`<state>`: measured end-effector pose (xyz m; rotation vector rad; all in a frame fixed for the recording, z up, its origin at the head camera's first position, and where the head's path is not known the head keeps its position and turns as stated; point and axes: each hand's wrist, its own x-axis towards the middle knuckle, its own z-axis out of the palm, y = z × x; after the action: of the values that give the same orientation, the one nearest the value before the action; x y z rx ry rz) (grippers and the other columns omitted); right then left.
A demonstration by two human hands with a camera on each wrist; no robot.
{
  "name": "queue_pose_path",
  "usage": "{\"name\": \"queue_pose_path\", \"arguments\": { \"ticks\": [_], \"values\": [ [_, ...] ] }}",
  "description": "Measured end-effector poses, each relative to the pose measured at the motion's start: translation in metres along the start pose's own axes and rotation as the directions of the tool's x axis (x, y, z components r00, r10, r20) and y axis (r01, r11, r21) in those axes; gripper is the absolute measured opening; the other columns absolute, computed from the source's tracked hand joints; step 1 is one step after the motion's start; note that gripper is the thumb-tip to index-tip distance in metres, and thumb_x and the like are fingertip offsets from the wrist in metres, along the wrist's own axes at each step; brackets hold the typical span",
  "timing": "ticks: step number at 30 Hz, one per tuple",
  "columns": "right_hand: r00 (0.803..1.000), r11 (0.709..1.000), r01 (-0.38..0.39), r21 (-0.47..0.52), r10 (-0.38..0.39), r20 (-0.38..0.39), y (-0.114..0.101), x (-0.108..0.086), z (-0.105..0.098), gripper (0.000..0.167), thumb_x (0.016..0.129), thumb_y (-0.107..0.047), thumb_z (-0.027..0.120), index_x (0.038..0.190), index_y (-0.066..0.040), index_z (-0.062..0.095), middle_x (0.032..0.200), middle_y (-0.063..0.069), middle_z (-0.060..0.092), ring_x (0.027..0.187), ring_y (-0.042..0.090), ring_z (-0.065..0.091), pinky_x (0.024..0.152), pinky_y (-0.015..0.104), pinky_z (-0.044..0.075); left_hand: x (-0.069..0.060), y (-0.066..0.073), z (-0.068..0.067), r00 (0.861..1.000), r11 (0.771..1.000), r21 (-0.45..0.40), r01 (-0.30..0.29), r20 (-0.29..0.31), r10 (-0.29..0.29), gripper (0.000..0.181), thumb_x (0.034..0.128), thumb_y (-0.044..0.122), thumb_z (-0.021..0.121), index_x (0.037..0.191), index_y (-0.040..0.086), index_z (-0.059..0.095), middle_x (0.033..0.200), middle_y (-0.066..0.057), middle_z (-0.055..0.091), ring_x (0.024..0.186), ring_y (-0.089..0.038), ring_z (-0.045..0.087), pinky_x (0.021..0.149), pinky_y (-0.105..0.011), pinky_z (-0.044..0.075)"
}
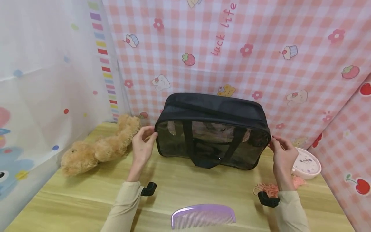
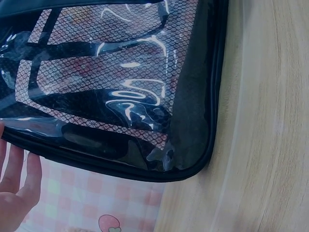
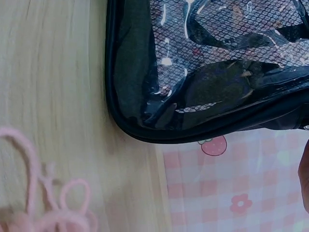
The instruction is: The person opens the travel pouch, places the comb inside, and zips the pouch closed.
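A black bag (image 1: 214, 106) with a see-through front panel and mesh stands upright at the back of the table, its dark strap handle (image 1: 207, 161) hanging down in front. My left hand (image 1: 143, 145) pinches the bag's left side edge, the thumb in front and the fingers behind. On the opposite side my right hand (image 1: 282, 156) pinches the right edge. The left wrist view shows the left fingers (image 2: 31, 179) against the bag's black piping. Only a sliver of the right hand (image 3: 304, 179) appears in the right wrist view, so its fingertips are hidden there.
A tan plush toy (image 1: 107, 148) lies left of the bag. On the right are a pink round clock (image 1: 307, 163) and a heap of pink yarn (image 1: 268, 189), partly behind the right wrist. A purple comb (image 1: 204, 212) lies near the front. Patterned cloth (image 1: 203, 74) hangs behind the table.
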<state>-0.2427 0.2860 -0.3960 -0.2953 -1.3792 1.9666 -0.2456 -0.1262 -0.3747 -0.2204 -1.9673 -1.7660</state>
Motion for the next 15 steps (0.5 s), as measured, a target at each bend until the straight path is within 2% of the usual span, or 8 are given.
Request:
{"name": "queue_pose_path", "arguments": {
  "ticks": [4, 10, 15],
  "values": [
    [0.998, 0.998, 0.055, -0.016, -0.055, 0.016, -0.006, 0.003, 0.003, 0.008, 0.084, 0.008, 0.064, 0.091, 0.012, 0.066, 0.075, 0.005, 0.066, 0.062, 0.011, 0.065, 0.062, 0.020, 0.054, 0.002, 0.002, 0.001, 1.000, 1.000, 0.004, -0.005, -0.007, 0.005, 0.020, 0.0883, -0.003, 0.063, 0.107, -0.009, 0.062, 0.101, -0.025, 0.062, 0.099, -0.035, 0.060, 0.088, -0.046, 0.048],
    [0.989, 0.991, 0.127, 0.041, -0.130, 0.069, -0.019, 0.004, 0.007, 0.006, 0.083, 0.011, 0.063, 0.089, 0.013, 0.065, 0.074, 0.010, 0.067, 0.064, 0.014, 0.066, 0.062, 0.022, 0.055, -0.001, 0.002, 0.002, 0.999, 0.999, 0.021, 0.026, -0.021, -0.026, 0.020, 0.0881, -0.003, 0.064, 0.108, -0.008, 0.062, 0.102, -0.024, 0.062, 0.099, -0.031, 0.061, 0.087, -0.039, 0.049],
    [0.979, 0.986, 0.164, -0.003, -0.162, 0.123, -0.029, 0.006, 0.012, 0.008, 0.083, 0.011, 0.064, 0.090, 0.014, 0.065, 0.078, 0.009, 0.068, 0.065, 0.014, 0.067, 0.061, 0.021, 0.055, 0.000, 0.002, 0.001, 1.000, 0.999, 0.029, 0.022, -0.016, -0.021, 0.020, 0.0886, -0.003, 0.063, 0.108, -0.008, 0.062, 0.103, -0.024, 0.062, 0.099, -0.031, 0.061, 0.087, -0.039, 0.049]
  ]
}}
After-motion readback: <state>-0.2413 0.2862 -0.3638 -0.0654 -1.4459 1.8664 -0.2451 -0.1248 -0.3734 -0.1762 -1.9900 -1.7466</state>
